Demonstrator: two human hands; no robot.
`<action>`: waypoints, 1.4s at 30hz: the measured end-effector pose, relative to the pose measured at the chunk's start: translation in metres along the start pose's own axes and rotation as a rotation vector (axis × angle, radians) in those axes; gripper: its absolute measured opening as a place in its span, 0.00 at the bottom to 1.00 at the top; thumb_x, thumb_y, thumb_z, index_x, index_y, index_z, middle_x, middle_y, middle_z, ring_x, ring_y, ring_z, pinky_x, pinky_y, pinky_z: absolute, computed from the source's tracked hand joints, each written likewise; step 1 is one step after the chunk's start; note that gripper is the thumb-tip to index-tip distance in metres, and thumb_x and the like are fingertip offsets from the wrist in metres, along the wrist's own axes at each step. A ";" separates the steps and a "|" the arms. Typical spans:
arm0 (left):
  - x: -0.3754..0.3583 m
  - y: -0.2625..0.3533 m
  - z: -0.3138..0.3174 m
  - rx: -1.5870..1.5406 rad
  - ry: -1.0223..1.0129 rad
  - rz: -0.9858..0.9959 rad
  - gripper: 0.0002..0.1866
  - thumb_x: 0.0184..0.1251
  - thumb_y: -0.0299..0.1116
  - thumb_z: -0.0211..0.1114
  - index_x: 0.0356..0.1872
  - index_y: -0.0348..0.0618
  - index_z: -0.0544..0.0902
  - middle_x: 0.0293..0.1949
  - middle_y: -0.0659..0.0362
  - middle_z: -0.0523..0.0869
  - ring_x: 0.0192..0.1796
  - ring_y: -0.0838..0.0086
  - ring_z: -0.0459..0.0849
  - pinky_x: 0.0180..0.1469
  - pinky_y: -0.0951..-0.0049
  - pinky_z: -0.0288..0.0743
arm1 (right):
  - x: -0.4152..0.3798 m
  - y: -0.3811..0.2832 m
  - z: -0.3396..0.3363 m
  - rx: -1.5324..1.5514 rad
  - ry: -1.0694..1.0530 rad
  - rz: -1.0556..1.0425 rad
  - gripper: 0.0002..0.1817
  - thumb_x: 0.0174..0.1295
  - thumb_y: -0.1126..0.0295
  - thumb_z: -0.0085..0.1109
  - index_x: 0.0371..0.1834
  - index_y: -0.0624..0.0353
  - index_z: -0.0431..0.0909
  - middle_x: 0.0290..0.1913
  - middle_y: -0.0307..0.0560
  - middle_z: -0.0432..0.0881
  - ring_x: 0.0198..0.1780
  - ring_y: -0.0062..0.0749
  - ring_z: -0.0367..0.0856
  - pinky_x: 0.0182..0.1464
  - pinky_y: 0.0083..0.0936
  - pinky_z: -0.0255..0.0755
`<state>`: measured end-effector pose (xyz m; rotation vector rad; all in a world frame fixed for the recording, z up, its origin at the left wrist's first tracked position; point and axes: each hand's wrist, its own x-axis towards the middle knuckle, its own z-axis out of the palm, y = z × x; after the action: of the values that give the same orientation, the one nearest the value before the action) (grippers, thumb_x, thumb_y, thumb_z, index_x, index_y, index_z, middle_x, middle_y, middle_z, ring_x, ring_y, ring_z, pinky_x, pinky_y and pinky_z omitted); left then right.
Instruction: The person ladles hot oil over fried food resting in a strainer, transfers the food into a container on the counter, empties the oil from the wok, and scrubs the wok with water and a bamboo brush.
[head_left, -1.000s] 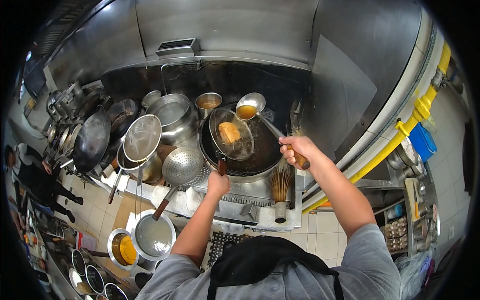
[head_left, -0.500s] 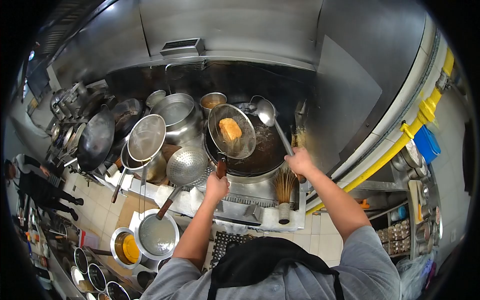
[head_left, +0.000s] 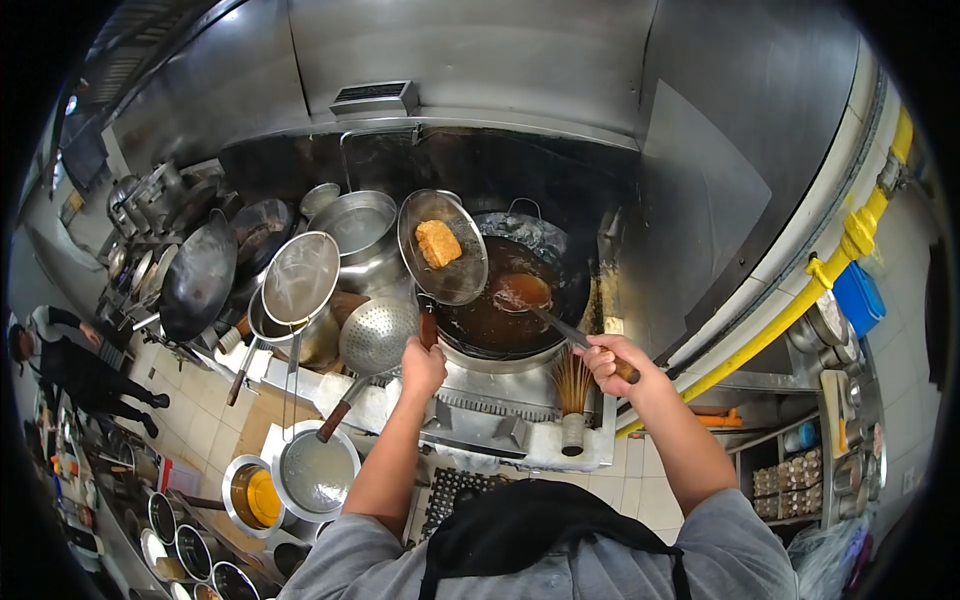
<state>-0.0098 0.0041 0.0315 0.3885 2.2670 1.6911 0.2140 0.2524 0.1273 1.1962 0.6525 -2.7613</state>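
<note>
My left hand (head_left: pixel 424 368) is wrapped round the wooden handle of a round mesh strainer (head_left: pixel 462 284). On its mesh lies a golden-brown fried piece of food (head_left: pixel 438 243). The strainer is held over the left rim of a large dark wok (head_left: pixel 572 300) with brown liquid inside. My right hand (head_left: pixel 614 364) grips the handle of a ladle (head_left: pixel 524 292), whose bowl is down in the liquid. Just below that hand, a bamboo brush (head_left: pixel 572 400) stands at the stove's front edge.
Left of the wok are a perforated skimmer (head_left: pixel 380 336), another mesh strainer (head_left: pixel 300 275), a metal pot (head_left: pixel 352 225) and dark woks (head_left: pixel 198 275). Lower left stand a pot of cloudy liquid (head_left: pixel 318 470) and a pan with yellow liquid (head_left: pixel 254 495). A yellow pipe (head_left: pixel 770 330) runs along the right. Another person (head_left: pixel 85 365) stands far left.
The strainer with the fried piece has moved left, uncovering more of the wok. The ladle, raised over the wok's far side before, now has its bowl lowered into the liquid.
</note>
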 end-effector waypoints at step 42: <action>-0.019 0.002 0.037 -0.019 -0.192 -0.126 0.04 0.63 0.25 0.54 0.35 0.34 0.70 0.19 0.57 0.76 0.13 0.75 0.73 0.12 0.74 0.65 | -0.021 -0.023 0.084 -0.402 0.029 -0.246 0.07 0.66 0.68 0.50 0.33 0.57 0.65 0.19 0.36 0.70 0.13 0.16 0.63 0.12 0.15 0.58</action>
<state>0.0216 0.0303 0.0244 0.3779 2.0906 1.5421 0.1660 0.2370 0.2011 1.1298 1.3622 -2.6071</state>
